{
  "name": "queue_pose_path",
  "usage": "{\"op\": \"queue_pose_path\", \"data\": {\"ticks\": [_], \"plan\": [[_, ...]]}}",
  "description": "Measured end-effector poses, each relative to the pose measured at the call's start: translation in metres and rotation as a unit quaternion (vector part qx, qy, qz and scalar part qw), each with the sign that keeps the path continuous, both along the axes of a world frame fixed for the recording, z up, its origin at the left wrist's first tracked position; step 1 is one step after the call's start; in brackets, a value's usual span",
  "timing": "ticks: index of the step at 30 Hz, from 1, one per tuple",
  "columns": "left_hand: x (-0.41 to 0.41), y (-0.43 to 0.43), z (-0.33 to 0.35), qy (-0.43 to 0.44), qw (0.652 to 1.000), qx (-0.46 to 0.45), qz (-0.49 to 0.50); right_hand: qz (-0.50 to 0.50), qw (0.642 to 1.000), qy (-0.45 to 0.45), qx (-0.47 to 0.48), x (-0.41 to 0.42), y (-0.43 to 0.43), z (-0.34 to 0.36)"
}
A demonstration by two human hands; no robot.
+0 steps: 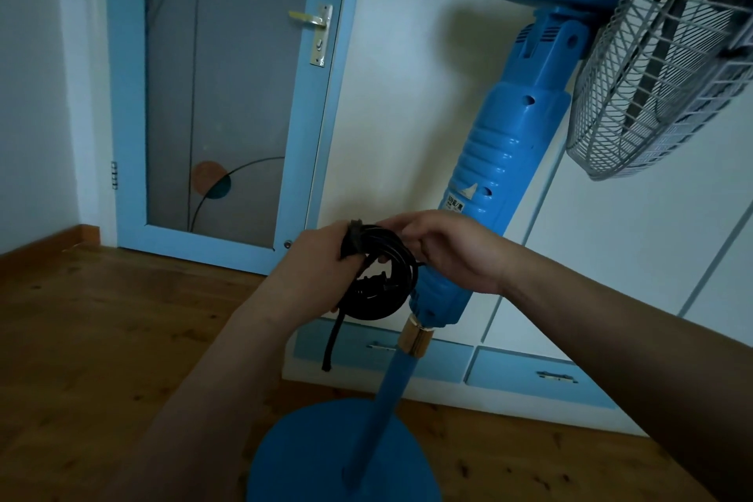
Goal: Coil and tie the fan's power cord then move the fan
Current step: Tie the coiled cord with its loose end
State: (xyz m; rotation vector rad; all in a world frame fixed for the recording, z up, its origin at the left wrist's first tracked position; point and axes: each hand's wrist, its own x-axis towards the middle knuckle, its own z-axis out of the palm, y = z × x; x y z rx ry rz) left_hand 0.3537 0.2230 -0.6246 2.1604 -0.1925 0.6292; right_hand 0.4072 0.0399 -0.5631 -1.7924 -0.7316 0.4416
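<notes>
Two bare forearms reach up from the lower edge, over the round blue base (309, 456) of the fan, which stands on the wooden floor (102, 338). At far left, a blue-framed door (220, 94) with a brass handle (313, 22) stands closed at the floor's back edge. In the centre, the left hand (313, 269) is curled round the left side of the black power cord (387, 289), which is wound into a tight coil and held in the air just in front of the fan's column. One loose end (331, 342) hangs straight down below that hand. The right hand (452, 253) grasps the coil's upper right side, fingers bent over the loops. Behind the hands the blue fan (501, 175) rises toward the upper right, with a brass collar (415, 338) joining its slim pole (391, 387) to the column and its grey grille (660, 73) filling the top right corner. Blue drawers (529, 375) line the foot of a white cupboard (631, 257) behind it.
</notes>
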Motion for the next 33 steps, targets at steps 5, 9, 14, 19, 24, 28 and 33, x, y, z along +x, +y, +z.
{"op": "queue_pose_path", "data": {"ticks": [5,9,14,19,24,28,33], "plan": [[-0.002,-0.005,0.0,-0.035,0.997,0.062,-0.013,0.004,0.998,0.058,-0.017,0.015,-0.003,0.009],[-0.003,-0.003,-0.001,-0.048,0.992,0.117,-0.02,0.082,0.99,0.087,-0.082,0.021,-0.011,0.022],[-0.004,0.001,-0.005,-0.064,0.989,0.124,-0.041,0.111,0.983,0.11,-0.099,0.03,-0.012,0.02],[-0.004,0.008,-0.008,-0.078,0.99,0.112,-0.046,0.134,0.978,0.051,-0.149,0.04,-0.003,0.018],[-0.004,0.01,-0.01,-0.075,0.988,0.127,-0.054,0.159,0.971,0.046,-0.173,0.043,-0.003,0.017],[0.0,0.011,-0.013,-0.072,0.988,0.126,-0.047,0.146,0.962,-0.023,-0.229,0.037,0.001,0.021],[0.0,0.012,-0.015,-0.068,0.991,0.109,-0.048,0.097,0.949,-0.129,-0.271,0.026,0.01,0.027]]}}
